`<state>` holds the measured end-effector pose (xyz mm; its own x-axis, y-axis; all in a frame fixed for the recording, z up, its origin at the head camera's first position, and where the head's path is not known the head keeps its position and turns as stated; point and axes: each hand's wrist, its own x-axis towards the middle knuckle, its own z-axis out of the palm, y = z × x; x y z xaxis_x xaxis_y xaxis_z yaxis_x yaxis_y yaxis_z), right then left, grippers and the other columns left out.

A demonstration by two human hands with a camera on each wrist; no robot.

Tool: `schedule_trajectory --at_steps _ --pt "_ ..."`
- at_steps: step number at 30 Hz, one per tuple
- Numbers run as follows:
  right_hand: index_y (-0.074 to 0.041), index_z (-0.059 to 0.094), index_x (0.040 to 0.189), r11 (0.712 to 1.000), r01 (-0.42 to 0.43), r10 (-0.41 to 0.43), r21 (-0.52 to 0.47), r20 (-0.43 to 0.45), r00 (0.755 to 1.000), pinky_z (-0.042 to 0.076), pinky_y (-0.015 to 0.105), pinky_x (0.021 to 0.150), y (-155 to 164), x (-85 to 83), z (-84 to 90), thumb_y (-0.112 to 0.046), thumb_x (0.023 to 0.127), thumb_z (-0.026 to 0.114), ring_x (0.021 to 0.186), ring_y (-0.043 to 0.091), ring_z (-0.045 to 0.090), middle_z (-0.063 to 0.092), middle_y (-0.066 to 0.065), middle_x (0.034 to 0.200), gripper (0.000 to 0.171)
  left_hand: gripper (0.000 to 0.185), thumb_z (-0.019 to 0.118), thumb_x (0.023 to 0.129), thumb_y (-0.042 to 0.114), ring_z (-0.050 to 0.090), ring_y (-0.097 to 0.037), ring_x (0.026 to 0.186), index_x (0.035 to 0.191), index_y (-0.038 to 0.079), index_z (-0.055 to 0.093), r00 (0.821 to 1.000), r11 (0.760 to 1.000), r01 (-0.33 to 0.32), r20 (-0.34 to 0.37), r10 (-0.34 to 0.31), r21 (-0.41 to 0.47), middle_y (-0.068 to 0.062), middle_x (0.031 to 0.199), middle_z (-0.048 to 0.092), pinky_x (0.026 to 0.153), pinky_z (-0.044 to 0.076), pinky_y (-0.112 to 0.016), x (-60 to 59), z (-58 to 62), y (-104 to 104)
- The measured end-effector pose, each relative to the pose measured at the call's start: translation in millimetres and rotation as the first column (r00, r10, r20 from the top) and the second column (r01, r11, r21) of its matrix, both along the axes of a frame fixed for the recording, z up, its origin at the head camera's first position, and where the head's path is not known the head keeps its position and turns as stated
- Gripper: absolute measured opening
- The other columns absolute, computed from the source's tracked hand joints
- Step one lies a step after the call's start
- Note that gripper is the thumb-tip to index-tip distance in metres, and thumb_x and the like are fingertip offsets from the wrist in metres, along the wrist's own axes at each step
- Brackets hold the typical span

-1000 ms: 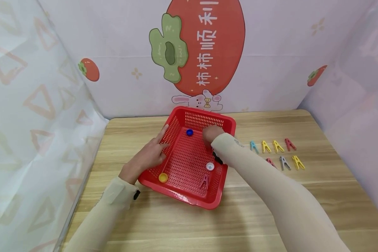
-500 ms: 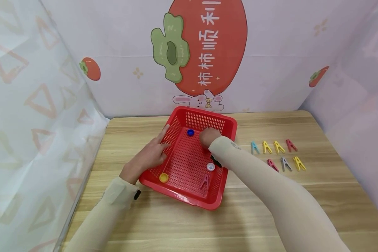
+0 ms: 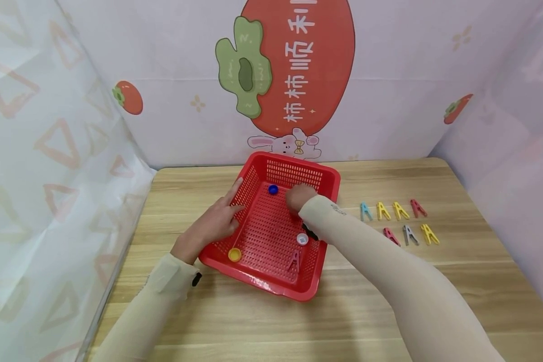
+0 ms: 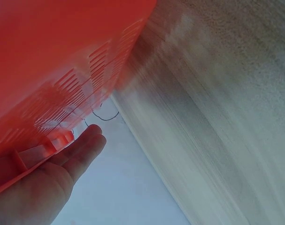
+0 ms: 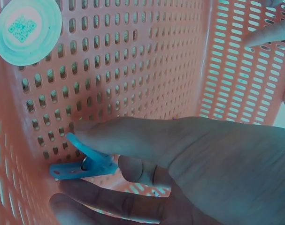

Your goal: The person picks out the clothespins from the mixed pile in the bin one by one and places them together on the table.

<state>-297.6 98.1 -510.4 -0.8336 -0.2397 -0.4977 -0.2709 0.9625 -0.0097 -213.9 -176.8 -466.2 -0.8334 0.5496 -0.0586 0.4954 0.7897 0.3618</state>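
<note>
I see a wooden table (image 3: 262,322) carrying a red perforated basket (image 3: 307,289) at its centre. My left hand (image 3: 210,226) lies along the basket's left wall, fingers straight and pressed flat against it, steadying it; the left wrist view confirms extended fingers (image 4: 83,147) under the rim. My right hand (image 3: 300,197) is down inside the basket near the far wall. The right wrist view shows its thumb and fingers pinched on a small blue clothespin (image 5: 83,164) lying against the basket floor. Also inside: a blue cap (image 3: 273,189), a white cap (image 3: 302,239), a yellow cap (image 3: 234,255) and a red clothespin (image 3: 294,260). Outside, on the table to the right, seven clothespins (image 3: 400,221) stand in two rows, well apart from the basket.

Judgement: the step in hand is the pick-up of the blue clothespin from the basket floor. The next move calls for a firm pinch and a straight lift clear of the right wall, the left hand holding the basket down.

Against the earlier frames: the right hand has shifted slightly left, toward the blue cap, and settled lower. The left hand, the basket and the caps have not moved.
</note>
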Motion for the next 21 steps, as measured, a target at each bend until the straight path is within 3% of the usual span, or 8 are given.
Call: schedule_trajectory --at_steps 7,10,14,15,21 --pt "-0.015 0.077 0.124 1.0 -0.01 0.01 0.001 -0.007 1.0 0.064 0.041 0.085 -2.1 -1.1 -11.0 -0.024 0.102 0.07 0.101 0.024 0.071 0.077 0.008 0.116 0.025 0.051 0.068 0.095 -0.004 0.05 -0.041 0.149 0.147 0.001 0.068 1.0 1.0 0.006 -0.005 -0.006 0.005 -0.001 0.186 -0.005 0.109 0.061 -0.053 -0.2 0.3 -1.4" --pt "-0.016 0.078 0.124 1.0 -0.025 0.025 0.009 0.008 1.0 0.065 0.042 0.087 -4.0 1.8 -3.6 -0.024 0.103 0.07 0.101 0.024 0.072 0.078 0.009 0.116 0.024 0.051 0.069 0.095 -0.004 0.052 -0.041 0.147 0.146 0.001 0.068 1.0 1.0 0.008 -0.008 -0.008 0.008 -0.001 0.186 -0.005 0.108 0.061 -0.053 -0.6 -0.7 -1.1" --pt "-0.018 0.078 0.125 0.998 -0.059 0.059 0.032 0.004 0.998 0.063 0.041 0.095 -7.0 13.9 21.3 -0.026 0.104 0.069 0.1 0.018 0.071 0.078 0.004 0.112 0.024 0.051 0.07 0.095 -0.004 0.051 -0.041 0.147 0.146 0.002 0.068 1.0 1.0 0.004 0.0 -0.004 0.014 -0.001 0.186 -0.004 0.105 0.062 -0.053 -0.8 -1.9 -1.0" --pt "-0.019 0.077 0.126 0.999 -0.045 0.044 0.014 0.012 0.999 0.063 0.04 0.095 -5.7 13.4 23.8 -0.028 0.103 0.07 0.099 0.017 0.071 0.077 0.003 0.111 0.026 0.052 0.07 0.095 -0.004 0.051 -0.041 0.148 0.146 0.002 0.068 1.0 1.0 0.002 0.002 -0.002 0.015 -0.001 0.186 -0.004 0.105 0.062 -0.053 -0.9 -1.9 -1.0" --pt "-0.011 0.072 0.133 0.98 0.136 -0.124 -0.146 0.089 0.988 0.064 0.041 0.095 -9.8 47.1 83.1 -0.022 0.105 0.068 0.105 0.026 0.069 0.074 0.01 0.119 0.031 0.052 0.07 0.095 -0.004 0.05 -0.041 0.148 0.147 0.002 0.068 1.0 1.0 -0.002 0.007 0.002 0.017 0.0 0.186 -0.006 0.104 0.063 -0.053 -1.1 -1.6 -0.9"
